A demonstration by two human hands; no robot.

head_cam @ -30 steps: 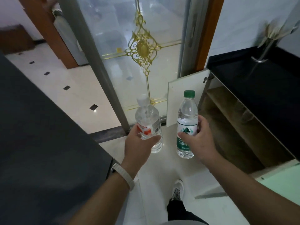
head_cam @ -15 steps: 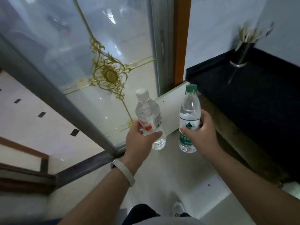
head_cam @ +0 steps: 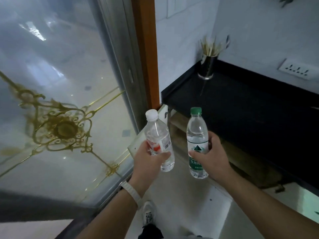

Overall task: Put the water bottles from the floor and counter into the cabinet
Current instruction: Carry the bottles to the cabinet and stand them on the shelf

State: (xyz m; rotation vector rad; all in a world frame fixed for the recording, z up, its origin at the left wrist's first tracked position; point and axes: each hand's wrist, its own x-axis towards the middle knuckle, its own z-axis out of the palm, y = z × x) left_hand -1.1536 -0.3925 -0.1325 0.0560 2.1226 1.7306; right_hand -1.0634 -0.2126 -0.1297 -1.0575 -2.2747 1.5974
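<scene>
1. Head view: black counter (head_cam: 241, 107) at right, open cabinet (head_cam: 179, 128) beneath it with its shelf exposed, so access looks clear.
2. Left hand (head_cam: 148, 163) wraps the white-capped bottle (head_cam: 158, 135), tilted.
3. Right hand (head_cam: 212, 161) grips the green-capped bottle (head_cam: 196, 135) upright, just beside the opening, probably staged for shelving.
</scene>
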